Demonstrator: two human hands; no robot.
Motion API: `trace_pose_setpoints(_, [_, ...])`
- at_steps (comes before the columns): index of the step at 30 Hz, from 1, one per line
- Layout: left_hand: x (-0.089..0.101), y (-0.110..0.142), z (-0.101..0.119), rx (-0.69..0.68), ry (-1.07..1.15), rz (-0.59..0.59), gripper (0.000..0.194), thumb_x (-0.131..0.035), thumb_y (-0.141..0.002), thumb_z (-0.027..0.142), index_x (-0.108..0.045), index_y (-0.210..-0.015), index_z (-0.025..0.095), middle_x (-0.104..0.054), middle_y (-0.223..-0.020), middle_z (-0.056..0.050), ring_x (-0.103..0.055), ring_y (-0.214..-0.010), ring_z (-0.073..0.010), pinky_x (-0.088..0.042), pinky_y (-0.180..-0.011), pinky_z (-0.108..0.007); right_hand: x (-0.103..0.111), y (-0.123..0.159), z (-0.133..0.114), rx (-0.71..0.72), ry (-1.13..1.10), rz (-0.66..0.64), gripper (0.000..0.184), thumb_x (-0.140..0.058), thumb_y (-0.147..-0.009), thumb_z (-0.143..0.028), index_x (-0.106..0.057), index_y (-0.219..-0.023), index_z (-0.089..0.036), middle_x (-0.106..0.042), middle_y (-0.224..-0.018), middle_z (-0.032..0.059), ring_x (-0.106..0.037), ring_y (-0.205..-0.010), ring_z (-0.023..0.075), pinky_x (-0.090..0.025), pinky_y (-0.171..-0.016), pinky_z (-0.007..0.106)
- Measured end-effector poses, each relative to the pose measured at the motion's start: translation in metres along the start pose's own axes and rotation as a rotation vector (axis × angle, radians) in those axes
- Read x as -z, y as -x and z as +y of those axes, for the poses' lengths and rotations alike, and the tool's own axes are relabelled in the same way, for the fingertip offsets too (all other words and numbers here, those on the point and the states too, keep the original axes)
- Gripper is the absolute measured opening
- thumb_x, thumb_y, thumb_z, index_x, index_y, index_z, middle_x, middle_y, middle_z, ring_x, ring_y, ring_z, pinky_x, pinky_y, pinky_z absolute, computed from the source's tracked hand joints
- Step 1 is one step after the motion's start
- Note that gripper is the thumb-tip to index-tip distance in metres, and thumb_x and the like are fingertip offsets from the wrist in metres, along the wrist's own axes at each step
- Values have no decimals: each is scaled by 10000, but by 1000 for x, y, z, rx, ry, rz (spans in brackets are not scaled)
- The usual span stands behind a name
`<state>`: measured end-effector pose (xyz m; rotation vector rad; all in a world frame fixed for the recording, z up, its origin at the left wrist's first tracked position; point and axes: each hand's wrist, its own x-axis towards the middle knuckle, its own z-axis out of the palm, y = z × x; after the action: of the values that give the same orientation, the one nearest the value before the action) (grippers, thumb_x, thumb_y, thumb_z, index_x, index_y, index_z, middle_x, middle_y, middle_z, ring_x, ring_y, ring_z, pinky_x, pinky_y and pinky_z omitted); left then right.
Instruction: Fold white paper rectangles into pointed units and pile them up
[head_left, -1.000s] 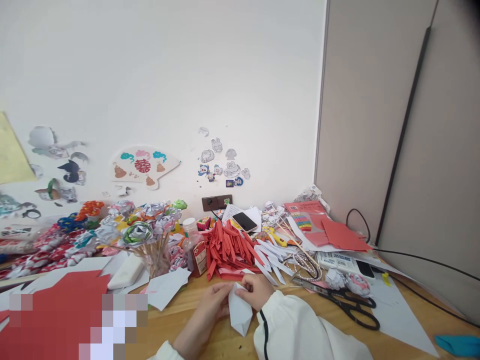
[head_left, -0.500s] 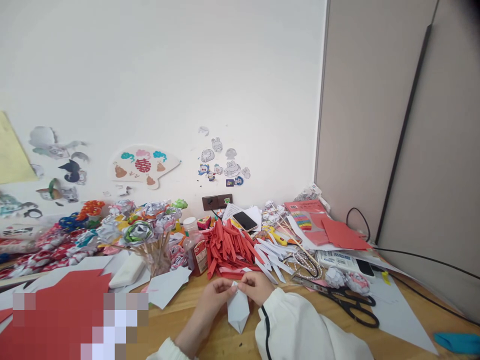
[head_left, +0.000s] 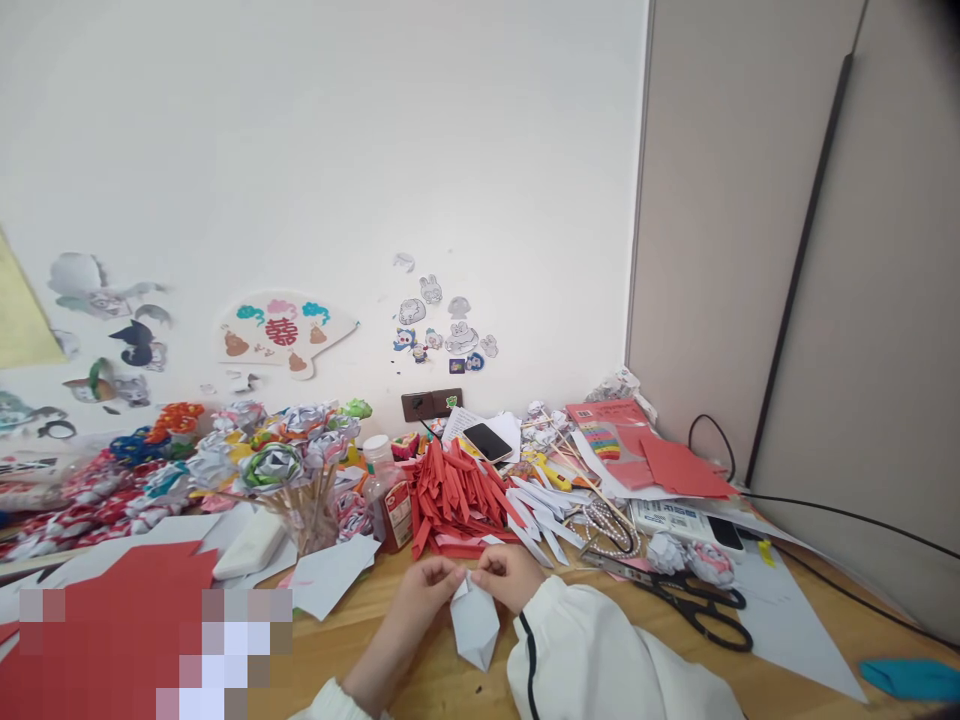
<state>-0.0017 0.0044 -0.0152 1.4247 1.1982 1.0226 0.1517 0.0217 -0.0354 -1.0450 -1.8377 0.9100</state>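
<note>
A small piece of folded white paper (head_left: pixel 477 630) hangs just over the wooden table, its pointed end toward me. My left hand (head_left: pixel 431 590) pinches its top edge from the left. Close beside it, my right hand (head_left: pixel 512 577) grips the same top edge, thumb near the other thumb. Beyond my fingers lies a heap of folded red paper strips (head_left: pixel 457 500), with folded white paper strips (head_left: pixel 541 515) to its right. The fingers behind the paper are partly hidden.
Black-handled scissors (head_left: pixel 694 605) lie right of my right sleeve. Paper flowers on sticks (head_left: pixel 277 465), a bottle (head_left: pixel 379 480) and a red paper stack (head_left: pixel 112 620) are on the left. A phone (head_left: pixel 487 441) rests behind the strips. Red sheets (head_left: pixel 682 467) lie at the back right.
Both hands have come to the paper's top edge, thumbs close together. A small fold now shows at that edge. The view has shifted slightly.
</note>
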Motion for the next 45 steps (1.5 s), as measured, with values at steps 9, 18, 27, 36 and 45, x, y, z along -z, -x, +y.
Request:
trace_pose_setpoints(9, [-2,4,7,-219,-332,63,233,-507,-649,352,-493,-534,149,-462,-501,42,-429,-501,-114,-321,-475,-208,3,0,-2,-4,-4,-66,185,-495,-682,-304,-521,-623,-132,-417,-503,-40,-354,-458,57,-273,-426,164])
trace_pose_setpoints(18, [-9,6,4,-262,-375,102,222,-429,-713,359,-471,-604,170,-467,-535,35,-428,-503,-118,-327,-478,-202,1,0,-5,-12,-27,-31,163,-487,-690,-281,-499,-614,-137,-387,-496,-45,-338,-459,59,-251,-422,165])
trace_pose_setpoints(27, [-9,8,6,-271,-352,81,196,-458,-703,329,-463,-587,171,-463,-515,40,-437,-495,-112,-325,-464,-192,1,-1,-2,2,-47,-38,204,-503,-689,-329,-514,-620,-137,-391,-497,-44,-345,-463,60,-257,-421,166])
trace_pose_setpoints(36, [-3,2,7,-165,107,244,244,-504,-658,415,-437,-632,182,-495,-458,67,-484,-375,-103,-400,-393,-215,16,-6,0,-49,-343,-158,375,-506,-653,-469,-513,-823,-135,-548,-610,-3,-471,-481,79,-369,-476,207])
trace_pose_setpoints(45, [5,1,12,-55,146,91,262,-601,-572,390,-469,-612,167,-558,-432,48,-544,-412,-120,-435,-440,-226,24,-11,8,-142,-398,-160,343,-550,-602,-442,-503,-725,-126,-573,-521,-8,-494,-407,81,-388,-448,214])
